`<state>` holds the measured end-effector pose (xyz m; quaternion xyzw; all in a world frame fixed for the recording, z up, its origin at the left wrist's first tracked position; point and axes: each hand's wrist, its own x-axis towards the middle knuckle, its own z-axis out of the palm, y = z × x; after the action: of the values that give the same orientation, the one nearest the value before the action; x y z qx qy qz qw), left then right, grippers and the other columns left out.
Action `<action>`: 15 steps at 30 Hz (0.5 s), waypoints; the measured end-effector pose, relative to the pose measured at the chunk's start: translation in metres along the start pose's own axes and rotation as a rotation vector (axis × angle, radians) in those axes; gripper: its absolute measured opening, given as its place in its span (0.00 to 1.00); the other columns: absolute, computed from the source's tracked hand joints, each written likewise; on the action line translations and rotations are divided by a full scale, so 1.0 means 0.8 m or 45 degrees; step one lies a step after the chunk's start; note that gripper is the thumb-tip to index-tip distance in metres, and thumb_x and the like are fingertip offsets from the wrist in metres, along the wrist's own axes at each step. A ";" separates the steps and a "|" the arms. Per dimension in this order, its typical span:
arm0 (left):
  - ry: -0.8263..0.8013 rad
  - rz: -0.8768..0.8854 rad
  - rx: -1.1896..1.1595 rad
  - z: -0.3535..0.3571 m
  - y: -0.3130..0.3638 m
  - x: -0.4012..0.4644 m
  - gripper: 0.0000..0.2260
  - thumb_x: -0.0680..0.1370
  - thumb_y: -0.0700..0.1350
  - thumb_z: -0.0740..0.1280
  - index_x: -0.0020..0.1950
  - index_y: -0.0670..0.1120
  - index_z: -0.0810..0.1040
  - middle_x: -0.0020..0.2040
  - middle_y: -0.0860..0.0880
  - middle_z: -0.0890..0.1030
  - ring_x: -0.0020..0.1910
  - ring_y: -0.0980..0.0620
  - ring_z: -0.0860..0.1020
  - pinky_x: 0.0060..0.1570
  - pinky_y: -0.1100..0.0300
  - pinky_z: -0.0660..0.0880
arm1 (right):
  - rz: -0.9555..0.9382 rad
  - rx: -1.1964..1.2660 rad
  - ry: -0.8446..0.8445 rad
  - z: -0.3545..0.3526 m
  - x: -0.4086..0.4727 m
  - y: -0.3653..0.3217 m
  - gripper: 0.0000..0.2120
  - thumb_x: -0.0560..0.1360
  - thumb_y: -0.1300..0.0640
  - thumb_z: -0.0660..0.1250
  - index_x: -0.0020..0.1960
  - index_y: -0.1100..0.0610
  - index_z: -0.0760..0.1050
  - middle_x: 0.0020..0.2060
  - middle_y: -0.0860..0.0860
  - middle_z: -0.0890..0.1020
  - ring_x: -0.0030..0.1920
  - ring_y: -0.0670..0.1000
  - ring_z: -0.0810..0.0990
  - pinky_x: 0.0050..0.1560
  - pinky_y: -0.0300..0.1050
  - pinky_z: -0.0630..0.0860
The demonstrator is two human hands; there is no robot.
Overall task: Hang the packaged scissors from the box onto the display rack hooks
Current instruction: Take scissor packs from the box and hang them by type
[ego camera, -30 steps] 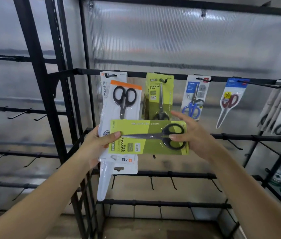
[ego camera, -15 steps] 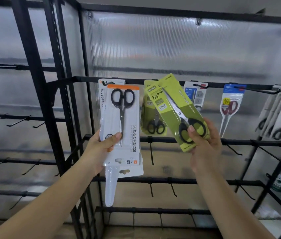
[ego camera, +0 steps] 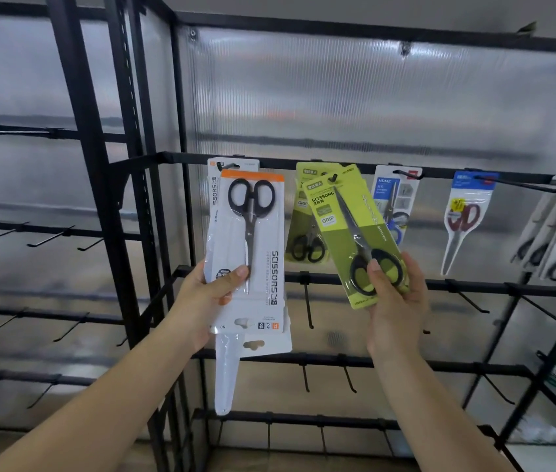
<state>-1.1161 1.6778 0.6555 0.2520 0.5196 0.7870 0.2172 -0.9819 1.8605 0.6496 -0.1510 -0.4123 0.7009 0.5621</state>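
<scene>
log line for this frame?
left hand: holds white scissors packs | right hand: green scissors pack at hook, tilted

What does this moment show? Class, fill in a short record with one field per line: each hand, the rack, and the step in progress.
left hand: grips a stack of white scissor packs, handles up
right hand: holds the green scissor pack by its lower end, tilted
top hook: at the green pack's hang hole
rack rail: carries green, blue and red-handled packs already
step: hanging the green pack, not yet released
</scene>
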 end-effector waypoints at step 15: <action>-0.236 -0.140 0.284 -0.011 -0.005 -0.005 0.15 0.62 0.39 0.78 0.46 0.51 0.82 0.44 0.40 0.76 0.42 0.42 0.70 0.41 0.52 0.70 | -0.055 -0.904 -0.363 0.027 0.027 -0.011 0.21 0.74 0.47 0.67 0.65 0.49 0.69 0.62 0.49 0.71 0.57 0.43 0.74 0.48 0.34 0.68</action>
<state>-1.1178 1.6707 0.6480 0.3172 0.5945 0.6848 0.2776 -0.9976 1.8720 0.6746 -0.2284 -0.7065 0.5164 0.4266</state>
